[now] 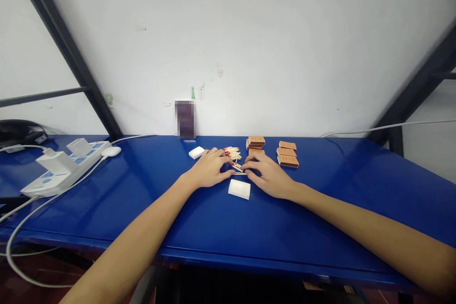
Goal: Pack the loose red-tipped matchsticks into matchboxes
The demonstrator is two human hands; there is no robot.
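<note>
A loose pile of red-tipped matches (232, 152) lies on the blue table, with a few more matches (237, 167) lying between my hands. My left hand (211, 169) is at the red-headed side, its thumb and fingertips closing on the ends of these few. From the other side my right hand (268, 174) pinches at their plain ends; its fingertips partly cover them. Just in front of both hands sits a white matchbox tray (239, 189), and a second white tray (196, 153) rests beyond my left hand.
Orange matchboxes stand in two groups, a stack (255, 142) behind my right hand and a row (288, 154) to its right. A dark, blurred-out upright object (185, 119) leans on the wall. At left, a white power strip (67, 171) trails cables over the table edge.
</note>
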